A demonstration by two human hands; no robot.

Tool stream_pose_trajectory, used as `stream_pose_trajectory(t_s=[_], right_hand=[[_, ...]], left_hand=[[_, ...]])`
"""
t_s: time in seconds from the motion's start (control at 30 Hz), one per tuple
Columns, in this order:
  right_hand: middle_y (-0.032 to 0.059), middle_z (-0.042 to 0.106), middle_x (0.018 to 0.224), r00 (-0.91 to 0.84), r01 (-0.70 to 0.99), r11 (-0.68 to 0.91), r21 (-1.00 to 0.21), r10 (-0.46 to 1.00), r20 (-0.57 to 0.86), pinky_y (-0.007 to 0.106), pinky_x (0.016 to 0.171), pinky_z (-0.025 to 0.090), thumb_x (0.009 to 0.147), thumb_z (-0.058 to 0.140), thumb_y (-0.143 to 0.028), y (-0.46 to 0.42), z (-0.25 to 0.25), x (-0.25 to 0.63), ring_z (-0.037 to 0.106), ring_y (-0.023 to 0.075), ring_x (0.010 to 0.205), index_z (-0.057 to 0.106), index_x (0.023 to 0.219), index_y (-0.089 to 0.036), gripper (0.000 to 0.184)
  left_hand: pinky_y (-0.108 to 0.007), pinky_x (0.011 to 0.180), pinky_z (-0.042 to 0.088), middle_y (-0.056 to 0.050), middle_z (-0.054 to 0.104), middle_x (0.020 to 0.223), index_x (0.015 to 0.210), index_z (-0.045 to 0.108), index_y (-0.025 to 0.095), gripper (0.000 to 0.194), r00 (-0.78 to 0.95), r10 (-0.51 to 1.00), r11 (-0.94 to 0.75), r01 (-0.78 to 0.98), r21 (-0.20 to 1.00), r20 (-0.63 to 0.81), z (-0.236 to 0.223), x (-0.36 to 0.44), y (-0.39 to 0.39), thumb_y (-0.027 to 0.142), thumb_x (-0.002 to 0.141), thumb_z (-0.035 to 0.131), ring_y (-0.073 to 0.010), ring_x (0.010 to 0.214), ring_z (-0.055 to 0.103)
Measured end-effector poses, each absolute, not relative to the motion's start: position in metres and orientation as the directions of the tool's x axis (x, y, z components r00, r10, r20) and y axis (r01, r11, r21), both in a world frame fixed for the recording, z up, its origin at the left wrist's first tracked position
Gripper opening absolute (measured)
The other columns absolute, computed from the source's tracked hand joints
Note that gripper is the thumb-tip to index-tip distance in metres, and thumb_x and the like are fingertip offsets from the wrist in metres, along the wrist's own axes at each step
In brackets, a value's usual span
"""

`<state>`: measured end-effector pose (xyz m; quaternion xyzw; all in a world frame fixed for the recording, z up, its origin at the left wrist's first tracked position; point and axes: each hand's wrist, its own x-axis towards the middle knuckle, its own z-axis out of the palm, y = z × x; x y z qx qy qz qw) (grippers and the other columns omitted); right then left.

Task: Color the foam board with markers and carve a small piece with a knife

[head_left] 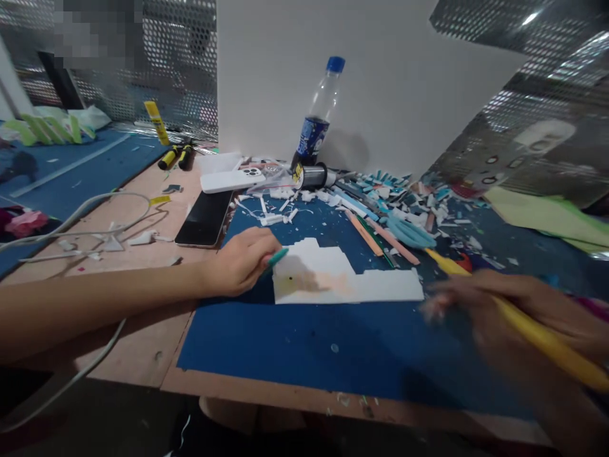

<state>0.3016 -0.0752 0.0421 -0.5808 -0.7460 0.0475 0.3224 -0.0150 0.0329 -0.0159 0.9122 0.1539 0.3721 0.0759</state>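
Left hand (245, 260): fingers curled around a small teal item (278, 256), at the left edge of the white piece (328, 263). Right hand (490, 317): blurred, gripping a long yellow tool (537, 327), right of the piece.

The white piece lies between the 2 hands on the blue mat (295, 346); scraps (438, 203) lie beyond, far right.

Step in hand, as judged: working this piece. Further tool contact calls for a steadying left hand.

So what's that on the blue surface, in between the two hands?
In the head view, a flat white piece with an uneven edge lies on the blue surface, between the left hand and the blurred right hand.
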Motion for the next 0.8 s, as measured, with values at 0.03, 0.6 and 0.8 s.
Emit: stream_pose_trajectory(t_s=[0.03, 0.6, 0.8], right_hand=[[0.0035, 0.067, 0.065, -0.094, 0.844, 0.325, -0.426, 0.873, 0.479, 0.04, 0.053, 0.049, 0.086, 0.05, -0.035, -0.073, 0.039, 0.308, 0.063, 0.0244, 0.054, 0.063, 0.078, -0.035, 0.016], [0.013, 0.063, 0.098, -0.552, 0.799, 0.598, -0.054, 0.767, 0.326, 0.045, 0.084, 0.041, 0.074, 0.06, -0.062, -0.046, -0.009, 0.31, 0.056, 0.0311, 0.097, 0.056, 0.096, -0.022, 0.047], [0.0095, 0.061, 0.084, -0.7, 0.693, 0.717, -0.078, 0.694, 0.168, 0.037, 0.076, 0.042, 0.065, 0.066, -0.063, -0.034, 0.01, 0.286, 0.057, 0.0257, 0.083, 0.057, 0.089, -0.018, 0.052]], left_hand=[[-0.03, 0.066, 0.044, -0.007, 0.054, 0.075, 0.083, 0.042, 0.018, 0.039, 0.651, 0.372, -0.928, 0.252, 0.274, 0.661, -0.016, -0.013, 0.034, 0.036, 0.099, 0.011, -0.0165, 0.07, 0.05], [-0.028, 0.06, 0.043, -0.007, 0.05, 0.08, 0.089, 0.041, 0.016, 0.032, 0.736, 0.479, -0.866, 0.31, 0.391, 0.478, -0.018, -0.008, 0.038, 0.028, 0.099, 0.013, -0.0135, 0.062, 0.046], [-0.025, 0.057, 0.042, -0.014, 0.057, 0.109, 0.088, 0.036, 0.019, 0.016, 0.845, 0.358, -0.907, 0.215, 0.362, 0.396, -0.019, -0.007, 0.037, 0.023, 0.097, 0.023, -0.0133, 0.068, 0.055]])
